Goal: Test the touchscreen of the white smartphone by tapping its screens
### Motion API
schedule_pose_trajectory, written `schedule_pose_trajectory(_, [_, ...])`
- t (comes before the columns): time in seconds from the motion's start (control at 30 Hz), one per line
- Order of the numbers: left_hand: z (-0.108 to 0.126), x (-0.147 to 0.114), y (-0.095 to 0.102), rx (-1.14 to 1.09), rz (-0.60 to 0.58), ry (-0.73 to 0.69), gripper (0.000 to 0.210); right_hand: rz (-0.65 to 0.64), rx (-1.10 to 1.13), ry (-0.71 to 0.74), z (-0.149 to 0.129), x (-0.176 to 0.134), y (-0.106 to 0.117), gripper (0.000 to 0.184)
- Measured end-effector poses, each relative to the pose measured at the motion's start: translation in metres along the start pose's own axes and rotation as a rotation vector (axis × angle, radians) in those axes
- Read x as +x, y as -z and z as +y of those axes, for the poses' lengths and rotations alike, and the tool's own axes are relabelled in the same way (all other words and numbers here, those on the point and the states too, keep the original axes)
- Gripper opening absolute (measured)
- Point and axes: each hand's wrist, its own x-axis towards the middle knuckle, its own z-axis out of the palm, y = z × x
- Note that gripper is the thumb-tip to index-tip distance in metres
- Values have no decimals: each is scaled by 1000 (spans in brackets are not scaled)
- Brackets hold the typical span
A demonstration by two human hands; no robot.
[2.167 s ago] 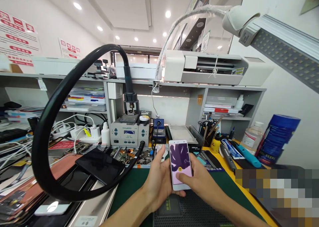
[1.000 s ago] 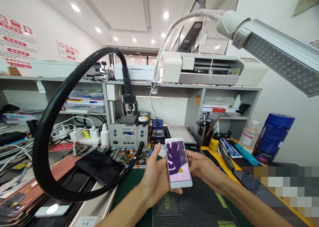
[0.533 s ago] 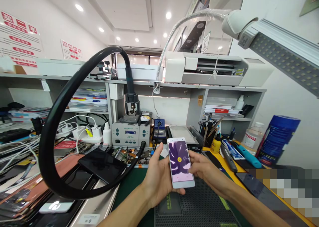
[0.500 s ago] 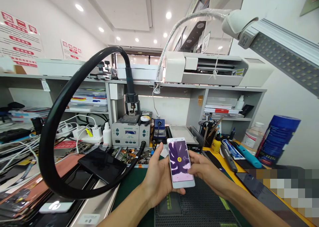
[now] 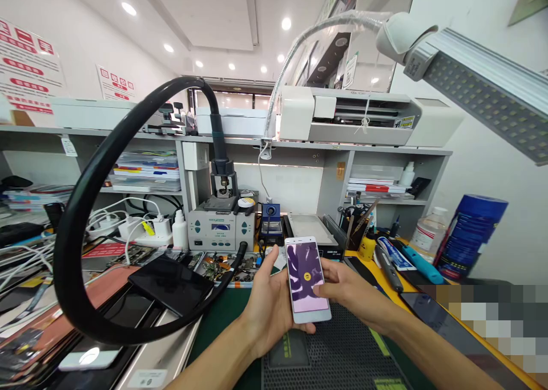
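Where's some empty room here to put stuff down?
On the dark mat below the phone, between the left forearm and right forearm. A smaller patch of green mat shows between the left forearm and black hose. It's crowded at left with stacked devices and white plugs, at right with a blue tube and teal tool.

phone (image 5: pixel 303 267): white, purple and pink patches, yellow spot | pad (image 5: pixel 338 350): black mesh | mat (image 5: pixel 226 301): green | hose (image 5: pixel 67 230): black | canister (image 5: pixel 473 233): blue

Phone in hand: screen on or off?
On: the white phone shows a bright purple-and-pink picture with a yellow circle.
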Motion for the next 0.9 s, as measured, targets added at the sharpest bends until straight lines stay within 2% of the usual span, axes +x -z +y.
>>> schedule_pose_trajectory(0.13, [1,-1,-1,-14,-7,-8,79,-97,99,-51,-8,-1,10,48])
schedule_pose_trajectory(0.4, [0,-1,-2,-22,-27,-4,82,-96,185,-45,-6,2,14,50])
schedule_pose_trajectory(0.57, [0,-3,-2,-7,-35,-9,83,-73,160,-50,-7,1,11,42])
schedule_pose_trajectory(0.77, [1,0,0,-14,-6,-3,83,55,47,7,5,1,-1,50])
schedule_pose_trajectory(0.9, [0,0,0,2,7,-2,81,72,-31,46,12,2,-10,47])
